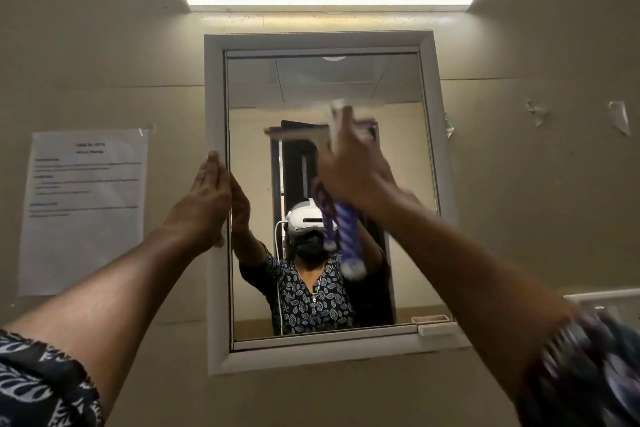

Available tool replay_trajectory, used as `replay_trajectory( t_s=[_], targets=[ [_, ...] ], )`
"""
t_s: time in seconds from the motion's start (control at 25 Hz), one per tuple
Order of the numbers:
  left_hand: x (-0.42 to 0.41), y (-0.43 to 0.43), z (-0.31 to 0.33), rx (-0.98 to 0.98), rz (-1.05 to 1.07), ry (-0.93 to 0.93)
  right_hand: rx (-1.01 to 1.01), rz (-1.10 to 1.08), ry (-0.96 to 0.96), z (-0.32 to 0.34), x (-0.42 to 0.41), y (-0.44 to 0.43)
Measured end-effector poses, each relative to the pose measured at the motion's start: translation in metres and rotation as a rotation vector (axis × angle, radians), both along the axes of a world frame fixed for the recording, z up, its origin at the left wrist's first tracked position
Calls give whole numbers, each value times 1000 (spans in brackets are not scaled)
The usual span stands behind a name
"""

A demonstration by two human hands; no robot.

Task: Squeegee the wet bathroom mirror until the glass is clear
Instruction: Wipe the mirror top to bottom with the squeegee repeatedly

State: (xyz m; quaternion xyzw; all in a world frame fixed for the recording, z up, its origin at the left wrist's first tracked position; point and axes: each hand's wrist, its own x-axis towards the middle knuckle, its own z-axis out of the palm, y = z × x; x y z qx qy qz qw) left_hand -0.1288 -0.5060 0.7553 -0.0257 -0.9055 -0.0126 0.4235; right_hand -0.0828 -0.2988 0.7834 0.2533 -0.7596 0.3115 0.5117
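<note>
Your left hand [204, 198]: flat, fingers straight, against white-framed rectangular mirror [256, 149] edge | your right hand [349, 166]: gripping purple-and-white striped squeegee [348, 236], blade high on glass | risk: uneven pressure could leave streaks

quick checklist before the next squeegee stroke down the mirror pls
1. Right hand grips the squeegee handle: ok.
2. Blade set in the upper part of the mirror: ok.
3. Blade flat against the glass: cannot tell, it is blurred.
4. Left hand flat against the mirror's left frame: ok.
5. Water on the glass below the blade: cannot tell.
</note>
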Motion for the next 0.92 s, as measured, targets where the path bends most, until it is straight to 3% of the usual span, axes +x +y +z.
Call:
replay_trajectory(
  t_s=[0.12, 0.24, 0.4, 0.64, 0.92],
  targets=[
    [-12, -4, -3, 17, -112, -42, -19, -31, -16, 81, -8, -44],
    [-12, -11, -2, 113, -281, -45, 11, -24, -87, 94, -22, -74],
    [-20, -25, -2, -53, -186, -24, 86, -101, -85, 33, -42, -71],
    [-22, -33, -4, -72, -254, 16, 157, -167, -87, -60, -48, -59],
    [-16, -27, -4, -75, -192, 5, 211, -211, -315, -178, -28, -46]
  ],
)
